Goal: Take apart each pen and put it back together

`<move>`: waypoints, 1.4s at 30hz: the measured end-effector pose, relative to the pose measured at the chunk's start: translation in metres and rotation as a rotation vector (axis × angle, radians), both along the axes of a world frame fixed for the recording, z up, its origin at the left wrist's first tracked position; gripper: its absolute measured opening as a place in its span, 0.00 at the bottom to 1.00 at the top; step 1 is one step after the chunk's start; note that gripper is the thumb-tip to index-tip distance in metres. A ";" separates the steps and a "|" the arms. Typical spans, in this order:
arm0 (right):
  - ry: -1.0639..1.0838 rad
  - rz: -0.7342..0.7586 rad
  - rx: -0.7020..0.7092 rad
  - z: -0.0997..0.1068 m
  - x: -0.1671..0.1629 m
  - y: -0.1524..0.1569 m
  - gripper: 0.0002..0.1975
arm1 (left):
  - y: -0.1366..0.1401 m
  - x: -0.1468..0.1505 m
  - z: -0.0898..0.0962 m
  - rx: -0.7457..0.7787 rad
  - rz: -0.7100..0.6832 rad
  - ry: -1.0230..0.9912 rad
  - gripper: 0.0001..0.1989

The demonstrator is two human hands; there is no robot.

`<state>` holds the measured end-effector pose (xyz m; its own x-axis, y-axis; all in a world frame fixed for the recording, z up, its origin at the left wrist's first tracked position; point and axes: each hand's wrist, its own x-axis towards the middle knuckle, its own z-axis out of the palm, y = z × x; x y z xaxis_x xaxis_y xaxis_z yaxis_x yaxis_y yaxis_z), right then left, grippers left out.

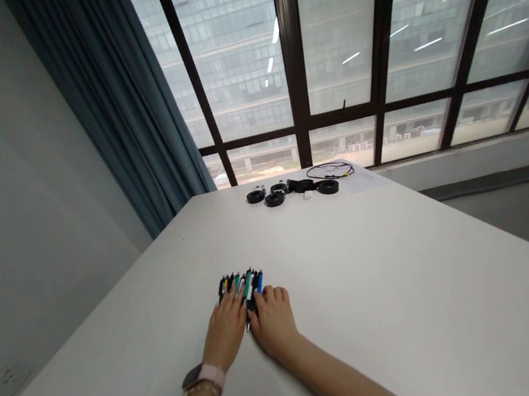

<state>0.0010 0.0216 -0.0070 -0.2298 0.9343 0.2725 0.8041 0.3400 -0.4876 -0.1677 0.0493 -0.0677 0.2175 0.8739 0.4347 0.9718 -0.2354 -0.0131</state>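
Note:
Several pens (pixel 248 284) lie side by side in a row on the white table (pixel 361 290), with black, green, white, yellow and blue barrels showing. My left hand (pixel 226 329) rests over the left and middle pens, its fingers stretched out on them. It covers their lower parts. At the row's right edge is my right hand (pixel 276 321), its fingers bent and closed against the pens beside the blue one. How far its thumb and fingertips wrap round a pen is partly hidden. One pen tip sticks out between the two hands.
Toward the table's far end sit several black tape-like rolls (pixel 274 200), a coiled black cable (pixel 331 170) and a white sheet (pixel 368 180). A blue curtain (pixel 128 112) hangs at the left, beside large dark-framed windows (pixel 291 51).

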 end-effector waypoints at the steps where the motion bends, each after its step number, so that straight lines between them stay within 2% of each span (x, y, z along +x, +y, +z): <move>1: 0.007 0.014 0.002 -0.001 -0.001 -0.001 0.20 | 0.000 -0.001 -0.001 0.007 0.000 -0.002 0.25; 6: 0.029 0.122 -0.029 -0.006 -0.001 -0.004 0.24 | 0.002 -0.007 0.000 -0.008 -0.002 -0.014 0.26; 12: 0.039 0.194 -0.074 -0.009 0.003 -0.003 0.28 | 0.002 -0.020 0.002 -0.067 -0.067 0.007 0.26; 17: 0.045 0.218 -0.051 -0.010 0.003 -0.002 0.28 | -0.004 -0.020 -0.001 -0.050 -0.031 0.059 0.27; 22: 0.055 0.256 -0.020 -0.010 0.004 -0.002 0.26 | -0.006 -0.017 -0.002 0.015 -0.031 0.077 0.26; 27: 0.018 0.297 -0.062 -0.005 0.005 -0.002 0.25 | -0.004 -0.017 -0.003 0.095 -0.024 0.077 0.25; 34: -0.029 0.295 -0.051 -0.006 0.005 0.000 0.26 | -0.001 -0.014 -0.006 0.118 0.059 0.085 0.24; 42: 0.000 0.275 -0.041 -0.012 0.004 0.002 0.27 | -0.002 -0.011 -0.003 0.134 -0.011 -0.018 0.24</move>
<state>0.0047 0.0231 -0.0188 -0.4760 0.8472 0.2360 0.6842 0.5254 -0.5058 -0.1791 0.0475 -0.0707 0.2182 0.8050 0.5516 0.9694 -0.2437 -0.0279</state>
